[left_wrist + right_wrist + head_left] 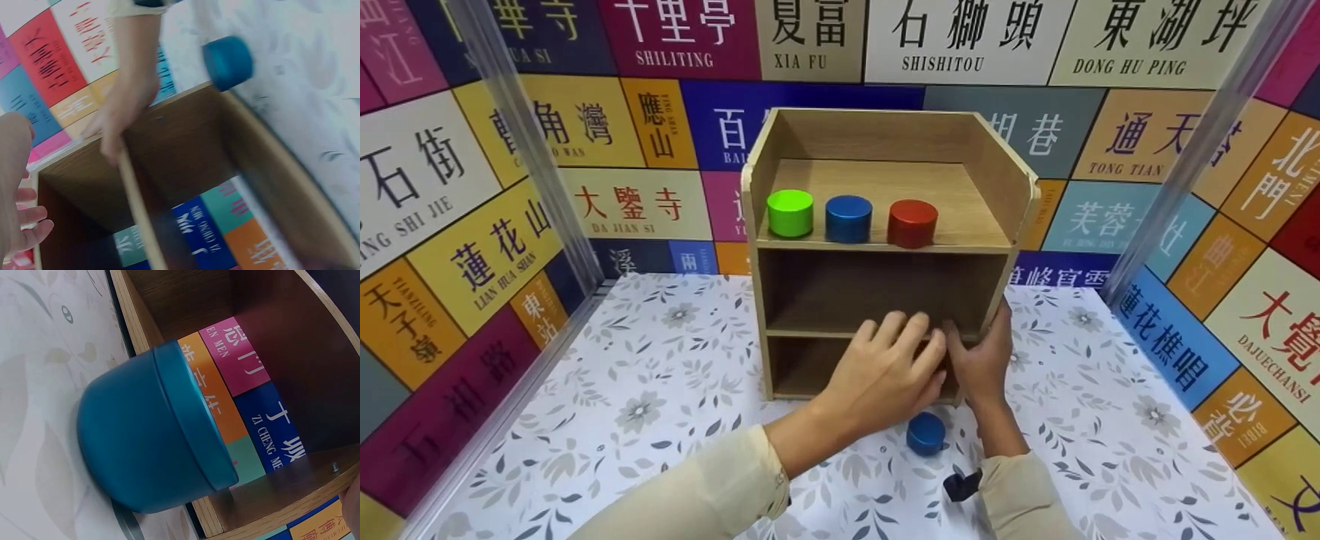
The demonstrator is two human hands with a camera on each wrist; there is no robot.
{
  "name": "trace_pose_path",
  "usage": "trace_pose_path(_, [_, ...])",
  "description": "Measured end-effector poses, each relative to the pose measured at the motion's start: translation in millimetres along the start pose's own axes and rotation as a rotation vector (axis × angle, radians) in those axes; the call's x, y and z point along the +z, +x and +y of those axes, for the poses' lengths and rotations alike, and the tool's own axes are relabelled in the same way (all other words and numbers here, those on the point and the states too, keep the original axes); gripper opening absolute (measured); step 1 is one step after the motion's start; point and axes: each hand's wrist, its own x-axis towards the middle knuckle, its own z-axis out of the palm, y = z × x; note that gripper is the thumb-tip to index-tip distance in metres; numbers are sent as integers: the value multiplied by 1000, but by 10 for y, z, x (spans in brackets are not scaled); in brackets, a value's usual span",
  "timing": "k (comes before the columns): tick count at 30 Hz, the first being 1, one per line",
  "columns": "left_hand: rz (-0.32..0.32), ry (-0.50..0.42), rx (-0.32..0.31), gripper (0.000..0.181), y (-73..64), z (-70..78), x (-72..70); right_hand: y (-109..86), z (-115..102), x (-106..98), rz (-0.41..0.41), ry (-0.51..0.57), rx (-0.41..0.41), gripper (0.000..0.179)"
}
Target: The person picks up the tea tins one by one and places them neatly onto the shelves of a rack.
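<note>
A small wooden shelf unit (pixel 877 333) stands on the table. My right hand (pixel 986 360) grips its right side panel, thumb inside and fingers around the outside; in the left wrist view the thumb of that right hand (pixel 126 107) lies at the middle board's edge. Loosely bent and holding nothing, the fingers of my left hand (pixel 881 371) hover before the lower compartments. Between my forearms a round blue tin (pixel 926 433) sits on the table, large and close in the right wrist view as a lidded blue tin (pixel 152 433).
Along the front of the top board stand a green tin (pixel 790 214), a second blue tin (pixel 848 220) and a red tin (pixel 913 223). The table has a floral cloth (pixel 637 411). Panels of printed signs (pixel 960 41) surround it, with clear corner posts (pixel 1185 142).
</note>
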Motion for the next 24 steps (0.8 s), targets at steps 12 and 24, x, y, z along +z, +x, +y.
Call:
trace_pose_path(12, [-150,33,117,47,-453,266,469,-13,22,8,13,-1,-30,78])
trace_pose_path(24, [-274,3,145,46,-743,449,748,-14,6,10,8,4,-42,78])
